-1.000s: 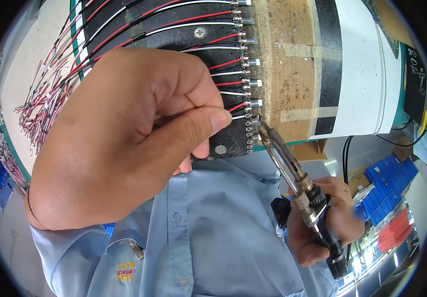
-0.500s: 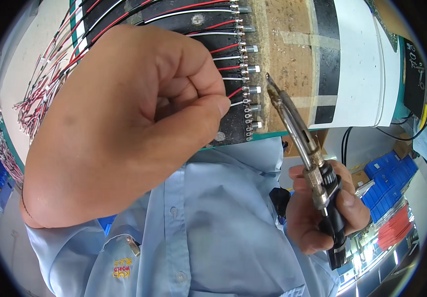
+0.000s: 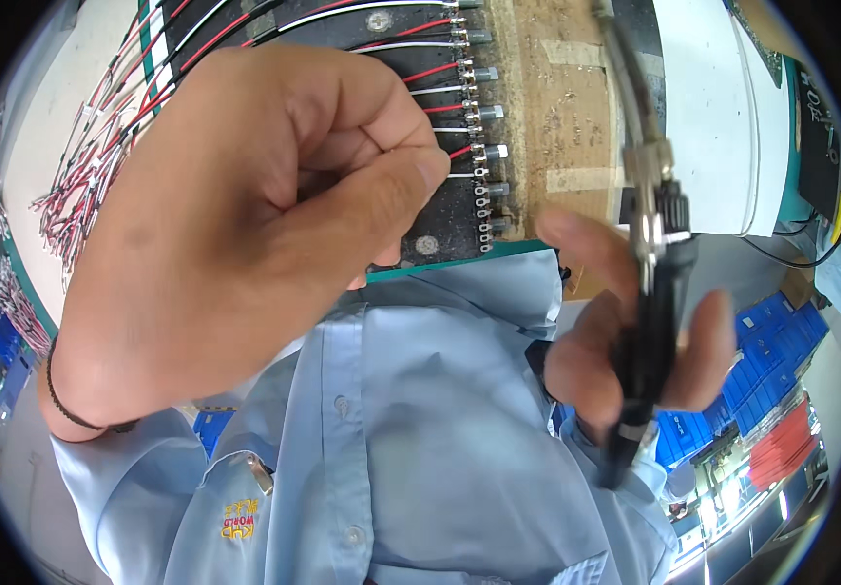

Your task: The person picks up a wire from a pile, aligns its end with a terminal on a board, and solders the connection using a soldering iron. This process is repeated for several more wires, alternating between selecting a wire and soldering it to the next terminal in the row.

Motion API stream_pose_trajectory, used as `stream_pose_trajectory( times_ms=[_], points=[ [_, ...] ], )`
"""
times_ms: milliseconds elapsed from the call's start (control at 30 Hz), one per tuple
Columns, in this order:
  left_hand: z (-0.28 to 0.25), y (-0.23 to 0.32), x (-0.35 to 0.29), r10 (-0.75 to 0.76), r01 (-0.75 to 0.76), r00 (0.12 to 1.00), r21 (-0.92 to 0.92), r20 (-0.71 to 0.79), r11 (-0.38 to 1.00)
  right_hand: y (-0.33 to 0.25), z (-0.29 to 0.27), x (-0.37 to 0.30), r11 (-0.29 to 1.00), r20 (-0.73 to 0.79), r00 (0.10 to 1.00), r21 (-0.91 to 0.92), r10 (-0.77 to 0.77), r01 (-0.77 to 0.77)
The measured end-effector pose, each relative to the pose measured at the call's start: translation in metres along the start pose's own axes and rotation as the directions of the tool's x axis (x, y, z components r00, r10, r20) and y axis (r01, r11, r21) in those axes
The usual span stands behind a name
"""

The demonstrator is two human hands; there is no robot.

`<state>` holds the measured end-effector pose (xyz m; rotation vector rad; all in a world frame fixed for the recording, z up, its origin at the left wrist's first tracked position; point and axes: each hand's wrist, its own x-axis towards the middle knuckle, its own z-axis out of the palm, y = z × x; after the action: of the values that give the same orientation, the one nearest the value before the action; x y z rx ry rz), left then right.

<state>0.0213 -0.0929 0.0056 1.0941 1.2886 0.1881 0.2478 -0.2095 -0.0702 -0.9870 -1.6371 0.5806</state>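
My left hand (image 3: 294, 195) is closed in a pinch beside a row of small connectors (image 3: 489, 113). A white wire (image 3: 461, 175) and a short red wire (image 3: 461, 152) run from its fingertips to the solder terminals; the fingers hide the rest. My right hand (image 3: 596, 341) holds a soldering iron (image 3: 649, 253) by its black handle, metal end upward and blurred by motion. Its index finger stretches toward the nearest connector (image 3: 496, 226). Bare ring terminals (image 3: 484, 210) line the near end of the row.
The connectors sit along a black strip (image 3: 425, 244) beside brown board with tape (image 3: 567, 127). Several red and white wires (image 3: 75, 200) fan out to the left. White sheet (image 3: 713, 127) covers the right side. Blue bins (image 3: 776, 341) stand lower right, beyond the table.
The soldering iron has swung up and right, its tip moving away from the connectors. My right index finger has extended toward the row. The connector row appears slightly higher in view.
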Motion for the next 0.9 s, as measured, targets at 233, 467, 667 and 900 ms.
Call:
stream_pose_trajectory(
  times_ms=[233,467,667,900],
  points=[
    [-0.008,-0.003,0.0,-0.074,0.076,0.996,-0.054,0.041,0.996,0.009,0.002,-0.007,0.992,-0.068,0.997,-0.126,-0.037,0.028],
    [0.006,-0.015,-0.008,0.035,-0.046,0.991,-0.077,-0.127,0.996,-0.004,0.005,-0.005,0.99,-0.196,0.98,-0.142,-0.041,0.013],
    [0.003,-0.024,-0.005,0.099,-0.11,0.99,-0.111,-0.096,0.988,-0.025,-0.004,0.005,0.996,-0.004,1.0,0.094,0.005,-0.005],
    [0.003,-0.017,-0.007,0.081,-0.086,0.995,-0.079,-0.063,0.993,-0.026,-0.001,0.006,0.998,0.04,0.998,0.049,0.047,-0.049]
  ],
)
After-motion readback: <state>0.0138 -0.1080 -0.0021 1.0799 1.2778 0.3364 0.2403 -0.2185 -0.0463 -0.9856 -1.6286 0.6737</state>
